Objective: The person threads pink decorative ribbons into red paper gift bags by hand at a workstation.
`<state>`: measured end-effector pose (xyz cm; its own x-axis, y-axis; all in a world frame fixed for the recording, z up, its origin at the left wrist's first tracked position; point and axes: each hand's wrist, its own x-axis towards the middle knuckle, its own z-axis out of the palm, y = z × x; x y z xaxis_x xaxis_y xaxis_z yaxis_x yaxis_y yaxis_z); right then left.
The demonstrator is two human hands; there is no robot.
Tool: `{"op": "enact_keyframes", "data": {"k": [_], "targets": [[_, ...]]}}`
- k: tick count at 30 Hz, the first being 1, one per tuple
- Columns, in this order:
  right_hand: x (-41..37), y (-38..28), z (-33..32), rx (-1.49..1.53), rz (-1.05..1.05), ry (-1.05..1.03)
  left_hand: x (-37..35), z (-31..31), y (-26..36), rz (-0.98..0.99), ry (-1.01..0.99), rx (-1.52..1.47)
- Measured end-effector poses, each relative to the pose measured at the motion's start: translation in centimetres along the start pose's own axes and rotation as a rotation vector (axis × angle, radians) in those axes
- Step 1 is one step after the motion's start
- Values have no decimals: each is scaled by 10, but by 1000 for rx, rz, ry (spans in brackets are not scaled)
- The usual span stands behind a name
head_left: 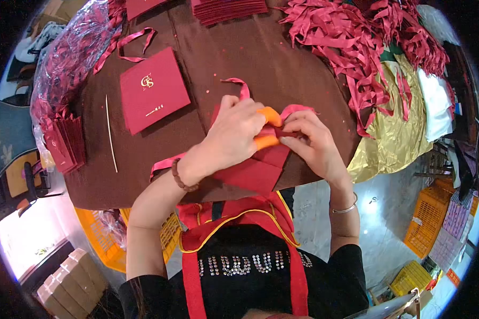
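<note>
A dark red folded card or bag point(255, 173) lies at the table's front edge under both hands, with red ribbon point(241, 87) running out beyond it. My left hand point(235, 130) is closed over its upper part, and orange covers show on two fingertips. Close by on the right, my right hand point(312, 139) pinches the red ribbon beside those orange tips. The exact fold or knot between the fingers is hidden. Farther left, a red bag with gold lettering point(154, 91) lies flat.
A heap of red ribbons point(338, 42) covers the table's back right, beside gold wrapping point(391, 133). Stacked red bags point(64, 141) and a plastic-wrapped bundle point(72, 64) line the left side. A thin stick point(110, 133) lies on the brown tablecloth point(197, 69).
</note>
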<state>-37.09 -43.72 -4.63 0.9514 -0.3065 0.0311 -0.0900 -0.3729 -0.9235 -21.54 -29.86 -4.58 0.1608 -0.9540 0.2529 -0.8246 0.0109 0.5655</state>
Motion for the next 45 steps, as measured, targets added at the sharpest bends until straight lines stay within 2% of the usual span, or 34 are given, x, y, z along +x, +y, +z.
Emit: {"op": "enact_keyframes", "data": {"k": [1, 3, 5, 7, 11, 12, 14, 17, 21, 24, 26, 30, 33, 34, 36, 40, 42, 45], "targets": [[0, -2, 1, -8, 1, -3, 4, -3, 0, 0, 1, -2], [-1, 3, 6, -83, -50, 34, 15, -13, -2, -482, -300, -618], [2, 3, 11, -156, -108, 67, 18, -7, -17, -423, -229, -651], [3, 0, 16, -229, -165, 87, 28, -13, -18, -402, -435, -578], [0, -9, 16, -268, -73, 68, 42, -23, -19, -469, -573, -703], [0, -9, 17, -302, -91, 88, 44, -20, -23, -552, -625, -771], [0, -10, 17, -334, -111, 106, 44, -16, -26, -554, -591, -819], [0, -12, 13, -230, -88, 155, 44, -18, -22, -588, -571, -855], [-8, -2, 4, -128, -76, -54, 29, -4, -19, -618, -543, -1002], [-16, -1, 6, -33, -67, -149, 18, -10, -11, -639, -589, -996], [-21, -2, 7, -2, -49, -183, 12, -21, -4, -564, -690, -667], [-39, -3, 17, 59, 57, -301, -14, -23, 3, -441, -793, -738], [-55, -9, 27, 35, 156, -248, -35, -13, 13, -460, -657, -794], [-60, -7, 29, -33, 75, -225, -37, -13, 17, -466, -662, -804], [-65, -9, 33, -42, 111, -215, -30, -19, 29, -597, -720, -763], [-69, -13, 34, -81, 165, -202, -31, -8, 29, -550, -698, -705], [-72, -11, 37, -81, 143, -184, -27, -10, 33, -462, -737, -636], [-75, -12, 39, -72, 139, -162, -28, -7, 33, -564, -773, -739]]}}
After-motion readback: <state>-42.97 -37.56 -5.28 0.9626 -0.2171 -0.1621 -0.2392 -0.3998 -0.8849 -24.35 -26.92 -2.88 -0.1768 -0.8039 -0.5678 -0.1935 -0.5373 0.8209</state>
